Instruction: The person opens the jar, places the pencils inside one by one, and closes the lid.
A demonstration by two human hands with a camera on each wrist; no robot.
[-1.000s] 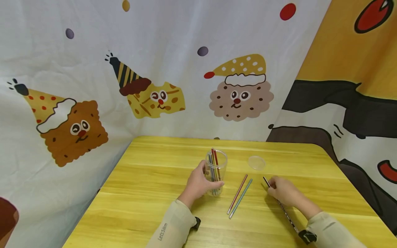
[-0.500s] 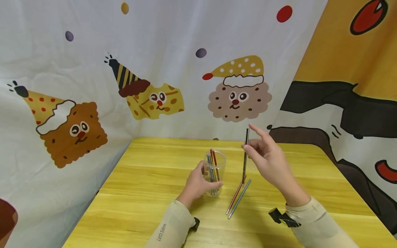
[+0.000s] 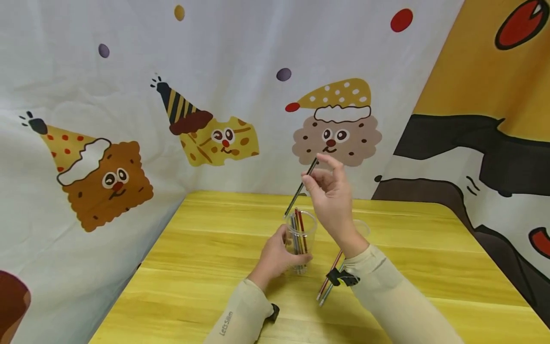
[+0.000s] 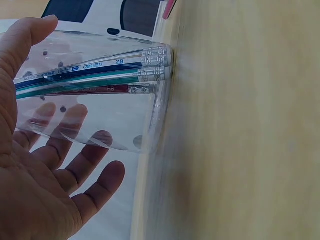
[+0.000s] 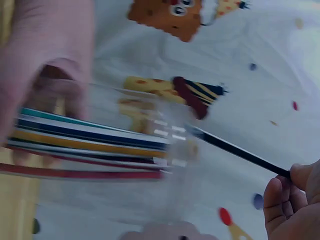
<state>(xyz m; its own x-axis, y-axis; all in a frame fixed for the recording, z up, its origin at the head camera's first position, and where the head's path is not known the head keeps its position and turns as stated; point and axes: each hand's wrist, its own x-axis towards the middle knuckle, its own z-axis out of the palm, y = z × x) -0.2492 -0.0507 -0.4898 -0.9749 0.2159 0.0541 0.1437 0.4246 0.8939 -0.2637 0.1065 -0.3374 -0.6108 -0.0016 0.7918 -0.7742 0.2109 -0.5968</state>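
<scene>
My left hand (image 3: 277, 255) grips a clear plastic cup (image 3: 311, 239) upright on the table, thumb and fingers round its side. Several pencils (image 4: 100, 75) stand inside it, in blue, green, yellow and red, their silver-banded ends at the cup's base. Above the cup, my right hand (image 3: 333, 203) pinches a black pencil (image 3: 301, 187) between thumb and fingers. That pencil slants down to the left, and its lower end shows near the cup's rim (image 5: 185, 135) in the right wrist view.
A red pencil (image 3: 329, 275) and a teal pencil (image 3: 325, 295) lie side by side on the yellow wooden table (image 3: 206, 248), partly behind the right wrist. A round clear lid (image 3: 363, 227) lies farther back. A printed curtain (image 3: 240, 57) hangs behind the table.
My right hand has lifted the black pencil from the table's right side and carried it left, over the loose pencils, to above the cup. The left hand keeps its grip in place.
</scene>
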